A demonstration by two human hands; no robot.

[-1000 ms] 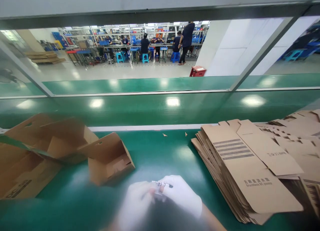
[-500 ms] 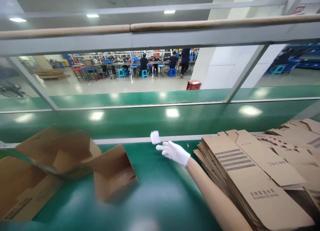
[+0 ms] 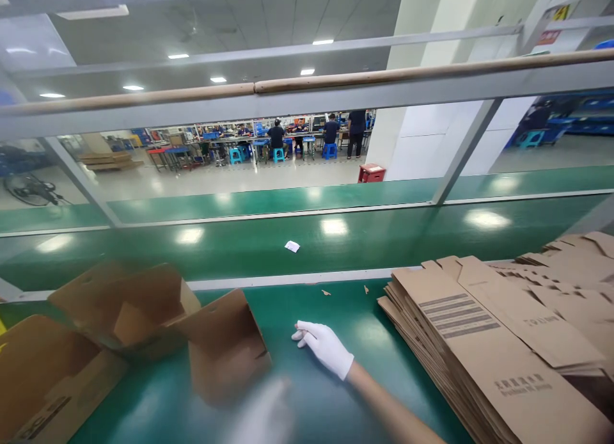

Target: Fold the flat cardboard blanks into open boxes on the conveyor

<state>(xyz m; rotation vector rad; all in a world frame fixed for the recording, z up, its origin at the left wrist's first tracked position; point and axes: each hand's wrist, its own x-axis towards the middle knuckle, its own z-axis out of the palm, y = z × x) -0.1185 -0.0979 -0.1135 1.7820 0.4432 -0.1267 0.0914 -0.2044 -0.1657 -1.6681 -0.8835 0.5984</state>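
A white blur low in the view may be the left hand (image 3: pixel 261 412), and I cannot tell how its fingers are. The right hand (image 3: pixel 325 347), in a white glove, holds nothing, its fingers spread out flat just above the green surface (image 3: pixel 307 309), between the open cardboard box (image 3: pixel 225 348) and the stack of flat cardboard boxes (image 3: pixel 480 341). Farther away, a small white paper (image 3: pixel 292 246) lies alone on the green belt (image 3: pixel 384 236), well apart from the hand.

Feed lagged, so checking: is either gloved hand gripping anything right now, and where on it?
The right hand holds nothing, fingers loose above the green table. The left hand is a blur; cannot tell.
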